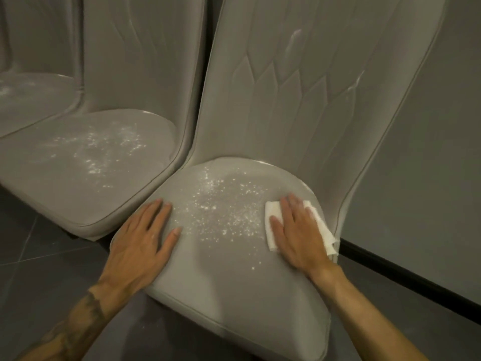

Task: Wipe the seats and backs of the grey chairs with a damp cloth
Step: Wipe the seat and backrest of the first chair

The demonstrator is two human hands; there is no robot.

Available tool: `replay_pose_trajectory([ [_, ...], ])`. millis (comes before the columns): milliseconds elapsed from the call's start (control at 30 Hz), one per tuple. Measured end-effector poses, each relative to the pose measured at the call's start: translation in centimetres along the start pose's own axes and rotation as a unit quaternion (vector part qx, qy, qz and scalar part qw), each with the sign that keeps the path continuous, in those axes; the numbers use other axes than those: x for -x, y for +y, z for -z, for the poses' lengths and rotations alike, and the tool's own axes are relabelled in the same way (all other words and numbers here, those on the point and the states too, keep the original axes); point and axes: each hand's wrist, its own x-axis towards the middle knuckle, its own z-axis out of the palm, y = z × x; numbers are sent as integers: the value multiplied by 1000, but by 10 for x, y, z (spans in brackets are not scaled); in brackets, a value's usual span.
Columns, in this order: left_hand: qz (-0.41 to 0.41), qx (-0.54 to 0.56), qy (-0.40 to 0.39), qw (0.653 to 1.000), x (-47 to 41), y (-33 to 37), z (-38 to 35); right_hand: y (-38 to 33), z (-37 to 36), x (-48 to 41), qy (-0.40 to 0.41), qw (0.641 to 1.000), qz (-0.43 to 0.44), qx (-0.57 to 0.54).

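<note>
The nearest grey chair has its seat right below me and a tall quilted back behind it. White powder is scattered over the middle of the seat. My right hand lies flat on a folded white cloth at the seat's right edge, pressing it down. My left hand rests flat on the seat's left edge, fingers spread, holding nothing. A white smear marks the upper back.
A second grey chair stands close on the left, its seat dusted with white powder too. A third chair shows at the far left. A grey wall with a black skirting runs on the right. Dark floor tiles lie below.
</note>
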Motion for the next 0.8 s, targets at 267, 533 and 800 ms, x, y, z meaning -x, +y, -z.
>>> replay_pose_trajectory([
  [267,-15,18,18,1000,-1,-3,-8,20,8,-24,-2,997,-36,61],
  [533,-16,29,11,999,-1,-5,-9,0,-5,-3,30,994,-101,-3],
  [800,-10,27,6,1000,-3,-4,-9,3,11,-50,16,993,-114,25],
])
